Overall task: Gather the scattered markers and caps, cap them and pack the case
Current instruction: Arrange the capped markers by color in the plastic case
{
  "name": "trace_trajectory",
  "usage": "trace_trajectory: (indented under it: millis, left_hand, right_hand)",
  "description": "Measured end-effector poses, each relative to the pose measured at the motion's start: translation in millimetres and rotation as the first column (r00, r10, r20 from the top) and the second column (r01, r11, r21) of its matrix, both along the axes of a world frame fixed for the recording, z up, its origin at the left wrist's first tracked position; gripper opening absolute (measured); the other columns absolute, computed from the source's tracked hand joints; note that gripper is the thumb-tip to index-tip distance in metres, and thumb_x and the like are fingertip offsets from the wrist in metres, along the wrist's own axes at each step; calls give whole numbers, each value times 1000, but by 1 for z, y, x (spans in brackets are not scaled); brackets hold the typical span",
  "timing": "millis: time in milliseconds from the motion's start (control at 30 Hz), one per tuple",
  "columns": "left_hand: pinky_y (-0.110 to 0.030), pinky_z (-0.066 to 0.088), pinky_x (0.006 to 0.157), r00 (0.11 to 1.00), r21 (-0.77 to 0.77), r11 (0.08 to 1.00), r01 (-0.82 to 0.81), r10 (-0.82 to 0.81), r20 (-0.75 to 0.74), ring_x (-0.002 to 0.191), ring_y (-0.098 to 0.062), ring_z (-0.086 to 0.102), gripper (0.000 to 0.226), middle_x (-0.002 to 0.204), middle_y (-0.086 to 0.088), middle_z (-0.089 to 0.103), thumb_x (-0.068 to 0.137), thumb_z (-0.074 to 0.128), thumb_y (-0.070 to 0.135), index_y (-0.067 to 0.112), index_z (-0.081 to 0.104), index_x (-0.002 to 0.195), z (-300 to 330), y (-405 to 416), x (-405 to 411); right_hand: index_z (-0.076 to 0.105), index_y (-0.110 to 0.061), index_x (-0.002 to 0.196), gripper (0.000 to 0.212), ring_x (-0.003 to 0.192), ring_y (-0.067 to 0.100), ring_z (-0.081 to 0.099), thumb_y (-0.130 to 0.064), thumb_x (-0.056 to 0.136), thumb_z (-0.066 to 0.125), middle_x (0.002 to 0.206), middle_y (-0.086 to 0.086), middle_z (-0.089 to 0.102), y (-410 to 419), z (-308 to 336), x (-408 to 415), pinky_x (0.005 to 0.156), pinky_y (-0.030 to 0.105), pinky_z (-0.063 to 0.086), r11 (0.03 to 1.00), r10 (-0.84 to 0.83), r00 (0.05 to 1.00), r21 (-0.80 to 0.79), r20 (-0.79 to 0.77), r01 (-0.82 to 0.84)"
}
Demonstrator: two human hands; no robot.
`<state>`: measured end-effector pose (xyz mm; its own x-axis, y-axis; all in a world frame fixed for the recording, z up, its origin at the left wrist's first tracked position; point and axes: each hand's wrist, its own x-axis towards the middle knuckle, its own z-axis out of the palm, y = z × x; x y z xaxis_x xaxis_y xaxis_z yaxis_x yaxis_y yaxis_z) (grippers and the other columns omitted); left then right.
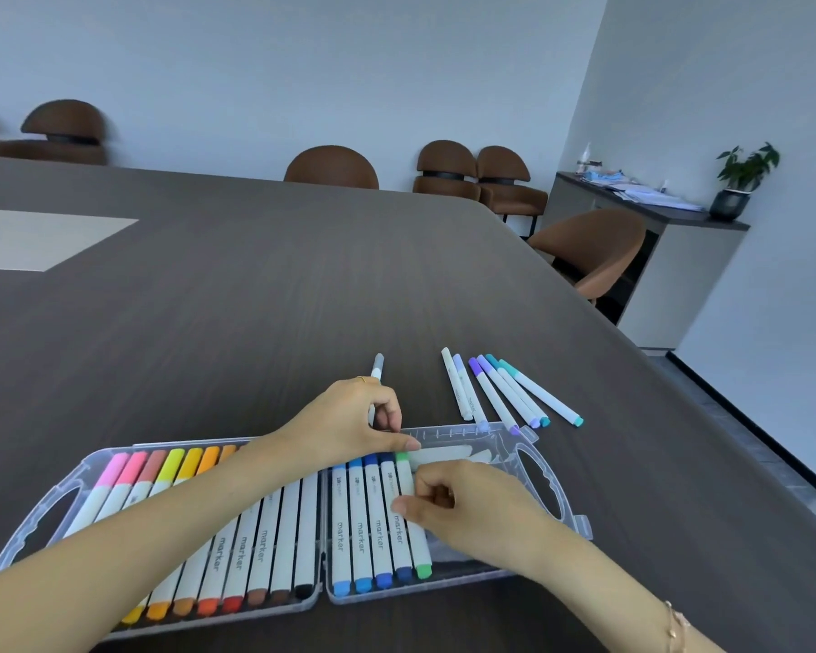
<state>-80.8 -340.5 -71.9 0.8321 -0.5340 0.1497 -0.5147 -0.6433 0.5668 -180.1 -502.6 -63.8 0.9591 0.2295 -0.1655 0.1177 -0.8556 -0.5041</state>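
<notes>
Seating a green marker (413,516) into the right half of the open clear case (533,468), next to four blue markers (368,520) already slotted there. Right hand (467,511) has fingers curled, pinching the green marker mid-barrel. Left hand (349,424) reaches across the case, fingertip on the marker's top cap end, other fingers curled round a grey marker (377,369) whose tip sticks out past the knuckles. Left half of the case holds a row from pink through yellow and orange to brown and black, partly hidden under the left forearm. Six loose capped markers (505,393), white, purple and teal, lie fanned on the dark table (255,299) just beyond the case's far right corner
</notes>
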Motion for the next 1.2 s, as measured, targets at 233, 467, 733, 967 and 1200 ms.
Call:
trace_trajectory:
  millis: [233,467,733,967,1200]
  left_hand:
    - [-20,45,66,997,73,997,28,-33,68,77,-4,51,24,77,13,55,73,74,50,29,61,72,6,-2,3]
    - [-15,38,68,990,25,1000,13,-17,141,74,-3,51,12,88,8,58,91,58,29,24,68,94,18,-67,53]
    - [-31,50,88,998,79,997,-26,22,54,101,-15,59,26,113,3,61,95,52,27,19,70,113,-2,-158,99]
    - [-23,50,82,997,-10,997,-77,77,-25,95,-8,62,25,108,6,70,90,60,34,21,72,108,0,-159,95]
    - [-8,38,62,993,-194,976,-100,85,-85,83,-2,59,32,94,6,69,83,68,41,17,72,103,35,-118,66]
  right_hand:
    - [50,-27,66,37,59,6,50,-59,85,53,65,-10,54,-10,4,-4,57,16,39,997,22,987,-74,157,-11]
    - [60,-30,96,6,81,10,59,-32,91,55,97,-7,56,-129,16,51,69,21,45,877,-388,840,-128,378,463]
    - [63,-27,95,23,84,10,56,-48,89,56,96,-8,53,-156,-12,84,67,25,45,837,-441,833,-183,335,517]
    - [61,-24,87,19,79,10,57,-39,93,51,93,-9,52,-148,-3,76,63,24,42,842,-434,810,-141,395,520]
    - [63,-11,80,24,67,17,57,-32,89,56,80,1,64,-105,23,49,61,28,47,872,-462,816,12,347,489]
